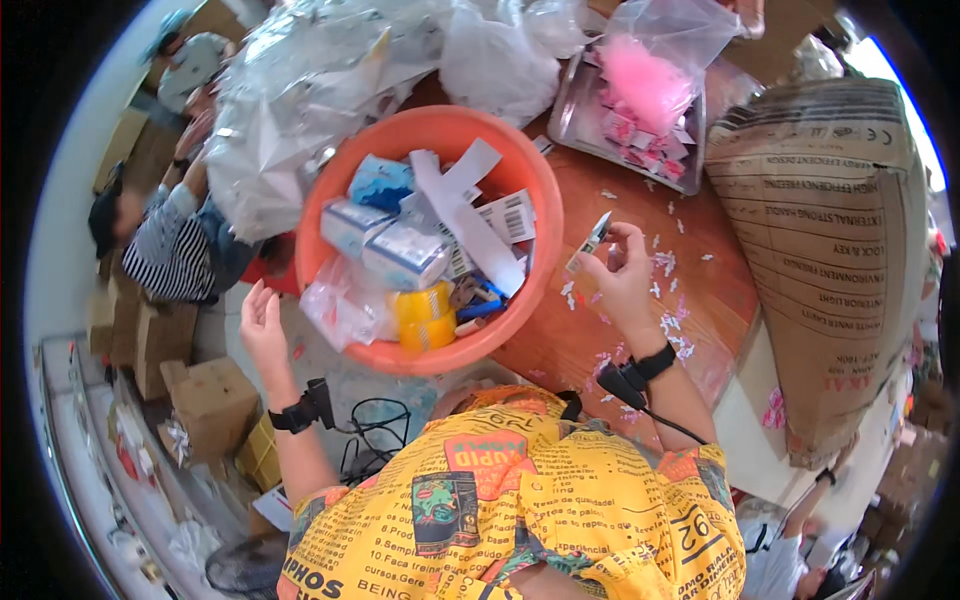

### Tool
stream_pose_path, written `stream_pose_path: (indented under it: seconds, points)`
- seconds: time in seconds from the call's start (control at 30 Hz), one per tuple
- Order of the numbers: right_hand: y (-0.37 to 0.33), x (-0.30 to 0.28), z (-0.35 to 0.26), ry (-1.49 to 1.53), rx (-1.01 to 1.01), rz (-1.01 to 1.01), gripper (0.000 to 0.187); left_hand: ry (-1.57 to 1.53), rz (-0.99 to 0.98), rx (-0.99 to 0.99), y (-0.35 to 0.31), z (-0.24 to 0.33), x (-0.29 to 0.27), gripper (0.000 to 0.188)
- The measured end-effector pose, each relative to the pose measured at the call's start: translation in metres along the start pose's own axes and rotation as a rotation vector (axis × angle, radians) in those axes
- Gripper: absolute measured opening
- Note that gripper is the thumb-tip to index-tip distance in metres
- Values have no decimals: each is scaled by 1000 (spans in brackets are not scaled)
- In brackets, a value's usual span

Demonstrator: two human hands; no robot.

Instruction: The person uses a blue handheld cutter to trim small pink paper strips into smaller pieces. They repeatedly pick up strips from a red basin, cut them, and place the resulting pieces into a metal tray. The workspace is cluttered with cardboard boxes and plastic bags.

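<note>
Over the wooden table, my right hand (pixel 627 270) is closed on a small slim tube (pixel 592 240) with a printed label and a pale pointed tip, pinched between thumb and fingers. My left hand (pixel 263 322) is raised just outside the left side of the orange basin (pixel 548 190), fingers apart and holding nothing. Inside the basin lie blue-and-white packs (pixel 405 252), yellow tape rolls (pixel 425 318), long white paper strips (pixel 470 220), a barcode label (pixel 510 217), a clear plastic bag (pixel 345 305) and several blue objects (pixel 482 303).
Small white and pink pieces (pixel 663 263) are scattered across the wooden table (pixel 715 300). Behind them, a metal tray (pixel 690 180) holds pink-and-white packets and a pink bag (pixel 650 85). A large cardboard piece (pixel 820 230) stands at right. Clear plastic bags (pixel 290 100) and another person (pixel 170 245) are at left.
</note>
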State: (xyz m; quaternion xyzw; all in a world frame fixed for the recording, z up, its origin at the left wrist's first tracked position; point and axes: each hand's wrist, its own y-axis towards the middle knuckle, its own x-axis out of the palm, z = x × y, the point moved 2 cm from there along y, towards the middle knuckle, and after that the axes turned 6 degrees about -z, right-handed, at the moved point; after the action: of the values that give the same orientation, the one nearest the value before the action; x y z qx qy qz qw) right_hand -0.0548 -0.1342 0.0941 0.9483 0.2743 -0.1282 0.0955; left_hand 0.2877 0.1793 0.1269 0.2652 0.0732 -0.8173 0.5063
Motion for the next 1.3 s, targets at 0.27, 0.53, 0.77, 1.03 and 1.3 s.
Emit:
stream_pose_path:
  seconds: [0.27, 0.53, 0.77, 1.03, 1.3]
  points:
    - [-57, 13, -44, -77, -106, -437, 45, -289, -873, 177, -128, 126, 143, 66]
    - [-80, -19, -1, 255, -50, -269, 30, -787, -905, 60, -185, 128, 255, 58]
    - [-78, -88, 20, 326, 405, -583, 34, -770, -1035, -78, -206, 116, 270, 47]
    - [-87, -81, -27, 383, -26, -465, 39, -873, -1205, -107, -213, 127, 279, 38]
    - [-84, -70, -40, 149, -161, -348, 25, -866, -1217, -96, -208, 134, 275, 38]
